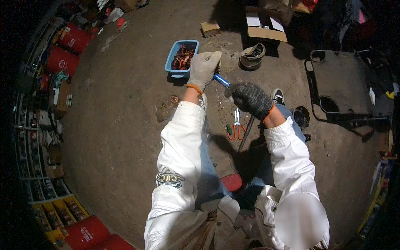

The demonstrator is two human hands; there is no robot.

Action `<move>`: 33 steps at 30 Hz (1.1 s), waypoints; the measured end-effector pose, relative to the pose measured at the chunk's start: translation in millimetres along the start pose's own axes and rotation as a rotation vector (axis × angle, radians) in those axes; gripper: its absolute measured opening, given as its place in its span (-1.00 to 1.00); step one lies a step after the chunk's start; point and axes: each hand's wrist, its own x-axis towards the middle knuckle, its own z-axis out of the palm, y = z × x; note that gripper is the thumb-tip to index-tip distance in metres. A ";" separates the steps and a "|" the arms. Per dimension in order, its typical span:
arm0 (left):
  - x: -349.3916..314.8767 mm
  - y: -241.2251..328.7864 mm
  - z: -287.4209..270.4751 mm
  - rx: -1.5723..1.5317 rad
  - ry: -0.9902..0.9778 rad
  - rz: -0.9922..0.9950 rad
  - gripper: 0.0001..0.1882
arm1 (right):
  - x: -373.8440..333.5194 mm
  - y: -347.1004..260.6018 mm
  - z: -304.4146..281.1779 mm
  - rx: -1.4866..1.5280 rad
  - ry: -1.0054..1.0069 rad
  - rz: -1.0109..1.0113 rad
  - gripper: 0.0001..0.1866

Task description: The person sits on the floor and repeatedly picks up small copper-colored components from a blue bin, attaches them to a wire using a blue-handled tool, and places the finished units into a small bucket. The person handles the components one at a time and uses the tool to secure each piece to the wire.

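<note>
My left hand (203, 68), in a pale work glove, is closed beside a light-blue plastic tub (167, 62) of reddish-brown copper-coloured scraps (182, 57). From its fingers a shiny blue cylinder (222, 80) sticks out toward my right hand. My right hand (251, 100) wears a dark grey knit glove, its fingers curled; a small grey piece shows at the fingertips, too unclear to name. A dark rod (246, 134) runs down from under this hand; whether it is gripped cannot be told. Just below lie orange-handled shears (237, 125) and a green-handled screwdriver (228, 128).
Ahead stand a dark bucket (251, 58), an open cardboard box (266, 34) and a small carton (210, 29). A folding chair (341, 83) is at right. Copper-coloured scraps (173, 102) lie by my left shoe. Red drums (62, 59) and shelves line the left.
</note>
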 end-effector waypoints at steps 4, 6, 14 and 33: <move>-1.7 5.0 0.0 -0.231 -0.111 -0.072 -0.58 | -1.8 4.6 4.5 0.259 0.161 0.045 -0.90; -1.6 4.1 2.3 -0.337 -0.141 -0.062 -0.60 | -5.6 8.7 5.4 0.644 0.154 0.330 -0.89; 10.9 -13.5 -9.1 -0.992 0.084 -0.259 -0.77 | -10.5 15.5 9.3 -0.393 0.404 -0.271 -0.77; 5.1 -13.8 -14.6 -0.495 -0.149 0.046 -0.66 | -30.3 16.4 -5.5 0.233 0.368 0.156 -0.72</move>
